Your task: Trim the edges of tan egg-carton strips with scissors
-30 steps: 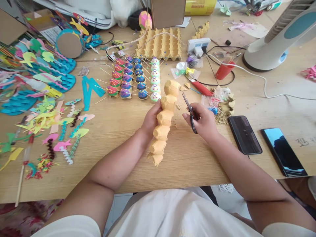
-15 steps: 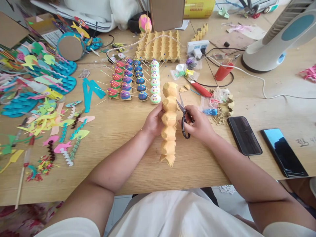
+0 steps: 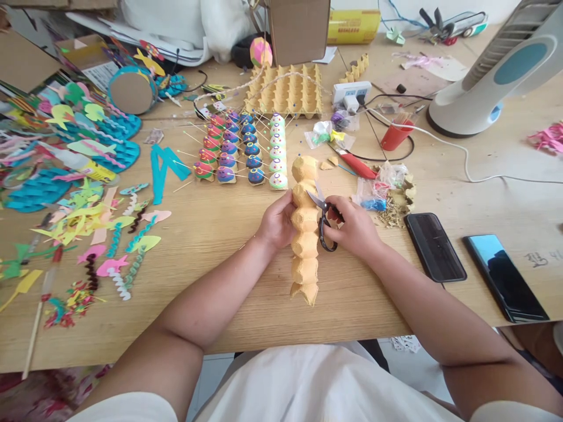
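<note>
My left hand (image 3: 278,221) grips a strip of yellow egg carton (image 3: 304,243) by its left side, near the second and third cups. The strip is one row of several cups and points away from me. In my right hand (image 3: 355,228) is a pair of black-handled scissors (image 3: 326,217), its blades parted and lying at the right edge of the strip, by the second cup. Beyond the strip stand rows of painted egg-carton caterpillars: a green one (image 3: 277,151), a dark blue one (image 3: 253,149), a purple one (image 3: 227,155) and a red one (image 3: 206,157).
A yellow egg tray (image 3: 284,88) lies at the back. Coloured paper fish and scraps (image 3: 94,217) cover the left side. On the right are two phones (image 3: 434,246), bagged clay (image 3: 373,193), a red cup (image 3: 396,136), a power strip (image 3: 350,92) and a white fan (image 3: 457,114).
The scissors have moved left, and their blades now reach over the strip's right edge and stand wider apart. My left hand keeps its hold. The whole view has shifted slightly.
</note>
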### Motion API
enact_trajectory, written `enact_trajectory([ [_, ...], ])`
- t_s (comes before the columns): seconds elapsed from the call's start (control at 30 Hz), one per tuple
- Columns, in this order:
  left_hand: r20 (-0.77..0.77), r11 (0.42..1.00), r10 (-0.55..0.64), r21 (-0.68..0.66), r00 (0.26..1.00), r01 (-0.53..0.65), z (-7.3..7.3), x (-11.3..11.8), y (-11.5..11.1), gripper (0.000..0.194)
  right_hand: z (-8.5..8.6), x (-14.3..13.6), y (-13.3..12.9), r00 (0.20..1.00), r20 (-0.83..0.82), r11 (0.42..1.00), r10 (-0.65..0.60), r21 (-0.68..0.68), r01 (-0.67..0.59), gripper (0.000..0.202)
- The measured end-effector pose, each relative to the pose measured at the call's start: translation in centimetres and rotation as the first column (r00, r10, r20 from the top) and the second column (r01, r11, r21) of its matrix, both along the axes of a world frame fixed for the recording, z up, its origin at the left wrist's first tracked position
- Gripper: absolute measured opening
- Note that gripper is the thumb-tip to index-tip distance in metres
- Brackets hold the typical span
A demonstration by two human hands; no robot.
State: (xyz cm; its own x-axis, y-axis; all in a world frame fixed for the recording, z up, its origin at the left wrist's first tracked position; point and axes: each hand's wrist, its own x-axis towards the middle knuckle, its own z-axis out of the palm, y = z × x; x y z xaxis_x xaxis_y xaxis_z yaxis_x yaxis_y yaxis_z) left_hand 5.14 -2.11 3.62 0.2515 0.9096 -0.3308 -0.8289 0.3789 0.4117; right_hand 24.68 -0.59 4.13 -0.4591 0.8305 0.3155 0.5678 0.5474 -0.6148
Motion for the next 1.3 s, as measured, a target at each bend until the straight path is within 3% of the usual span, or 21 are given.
enact_trajectory([
  [0.1,0.018,0.995,-0.022,-0.1,1.0,0.024,-0.2,-0.2,0.1,0.025,-0.2,0.1,0.3,0.987,-0.15,0.995,-0.059,-0.092,0.046,0.037],
  [0.27,-0.045,0.994,-0.059,-0.093,0.997,0.054,-0.5,-0.5,0.1,0.025,-0.6,0.0,0.7,0.918,-0.373,0.965,-0.135,-0.261,0.036,0.032],
  [0.63,-0.073,0.995,-0.034,-0.094,0.997,0.027,-0.8,-0.3,-0.3,0.019,-0.8,-0.5,0.2,0.927,-0.352,0.953,-0.127,-0.303,0.016,0.032],
  [0.8,-0.109,0.998,-0.05,0.039,0.993,0.055,-1.0,-0.1,-0.2,0.017,-0.9,-1.1,0.0,0.895,-0.422,0.941,-0.143,-0.339,-0.01,0.032],
  [1.07,-0.194,0.986,-0.029,0.155,0.981,0.06,-1.0,-0.2,-0.2,0.013,-0.5,-1.3,-0.3,0.852,-0.495,0.883,-0.169,-0.461,-0.093,0.041],
  [1.2,-0.192,0.984,-0.051,0.158,0.98,0.083,-0.6,-0.3,-0.3,0.015,-0.3,-1.3,-0.3,0.838,-0.51,0.856,-0.194,-0.505,-0.109,0.043],
  [1.3,-0.136,0.989,-0.05,0.134,0.989,0.068,-0.4,-0.3,-0.3,0.017,-0.3,-1.4,-0.2,0.775,-0.588,0.831,-0.232,-0.534,-0.156,0.047],
])
